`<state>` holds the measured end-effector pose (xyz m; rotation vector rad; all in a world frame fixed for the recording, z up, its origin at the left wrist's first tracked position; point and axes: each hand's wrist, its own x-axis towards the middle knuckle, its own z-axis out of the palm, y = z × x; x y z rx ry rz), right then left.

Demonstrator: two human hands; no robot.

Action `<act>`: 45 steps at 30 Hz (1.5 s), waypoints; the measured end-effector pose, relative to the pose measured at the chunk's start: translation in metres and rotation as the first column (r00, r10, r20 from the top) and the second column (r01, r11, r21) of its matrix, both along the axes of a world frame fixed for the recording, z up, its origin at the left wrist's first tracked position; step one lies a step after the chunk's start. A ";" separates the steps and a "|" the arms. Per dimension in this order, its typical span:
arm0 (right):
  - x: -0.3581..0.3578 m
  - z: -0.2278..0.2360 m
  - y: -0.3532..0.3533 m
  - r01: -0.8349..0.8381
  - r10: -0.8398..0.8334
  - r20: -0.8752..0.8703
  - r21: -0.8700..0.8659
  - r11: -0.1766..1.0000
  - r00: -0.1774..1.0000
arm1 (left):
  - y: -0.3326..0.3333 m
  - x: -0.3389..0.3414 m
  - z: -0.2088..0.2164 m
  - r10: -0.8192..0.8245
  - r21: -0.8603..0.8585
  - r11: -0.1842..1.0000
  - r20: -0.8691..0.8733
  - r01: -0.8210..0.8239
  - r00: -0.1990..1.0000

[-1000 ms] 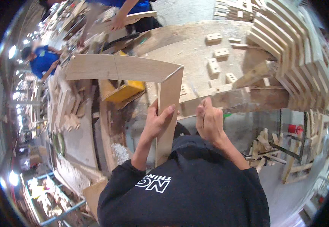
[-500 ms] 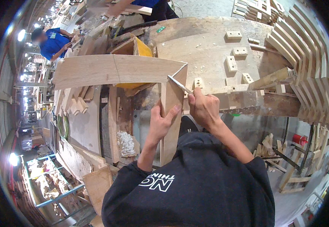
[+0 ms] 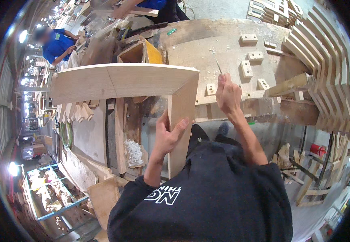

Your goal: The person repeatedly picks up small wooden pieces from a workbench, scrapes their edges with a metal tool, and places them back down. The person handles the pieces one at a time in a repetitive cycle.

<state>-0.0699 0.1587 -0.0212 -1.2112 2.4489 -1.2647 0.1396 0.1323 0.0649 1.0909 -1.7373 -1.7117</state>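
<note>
My left hand [image 3: 169, 135] is closed around the upright leg of an L-shaped wooden frame [image 3: 142, 82]. Its long arm reaches to the left, and a mitred joint meets the leg at the upper right corner. Apart from the frame, my right hand [image 3: 228, 94] grips a thin stick-like tool [image 3: 216, 60]. That tool points up and away over the workbench [image 3: 191, 44], with a whitish tip near small white crumbs. Whether the tool is a narrow spatula or a plain stick, I cannot tell.
Several drilled wooden blocks [image 3: 246, 69] lie on the bench. Curved frame parts [image 3: 320, 52] stand stacked at the right. A yellow-sided wooden box [image 3: 152, 52] sits behind the frame. A co-worker in blue [image 3: 58, 46] is at the far left; another person is partly visible at the top.
My right hand has moved the tool off the frame's corner, to the right and over the bench. The frame has tilted and shifted slightly left; the white line along its joint no longer shows.
</note>
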 end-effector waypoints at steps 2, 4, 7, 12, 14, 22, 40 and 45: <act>-0.003 0.005 0.002 -0.066 0.088 0.134 -0.161 0.985 0.987 | 0.005 0.007 0.004 -0.009 0.053 0.999 0.001 0.009 1.000; -0.003 0.014 0.007 -0.094 0.160 0.249 -0.256 0.962 0.955 | 0.008 0.012 0.006 -0.034 0.167 0.985 -0.070 0.045 0.997; -0.002 0.034 0.019 -0.151 0.270 0.330 -0.344 0.927 0.904 | 0.008 0.022 0.010 -0.038 0.354 0.923 -0.311 0.153 0.950; -0.013 0.074 0.031 -0.347 0.439 0.117 -0.449 0.823 0.891 | -0.037 0.033 0.014 -0.244 0.199 0.527 -0.896 0.826 0.371; -0.021 0.092 0.025 -0.486 0.498 -0.110 -0.471 0.736 0.860 | -0.042 0.037 0.013 -0.167 0.114 0.499 -0.960 0.859 0.225; -0.030 0.177 -0.014 -0.819 0.520 -0.669 -0.249 0.516 0.531 | -0.032 0.024 0.009 -0.009 0.010 0.235 -1.000 0.972 0.013; -0.030 0.211 -0.045 -0.910 0.511 -0.819 -0.031 0.414 0.261 | -0.012 0.014 0.011 0.058 -0.044 0.025 -0.997 0.999 -0.046; -0.024 0.218 -0.050 -0.927 0.472 -0.842 -0.081 0.367 0.261 | -0.010 0.016 0.014 0.065 -0.009 0.036 -0.998 0.999 -0.011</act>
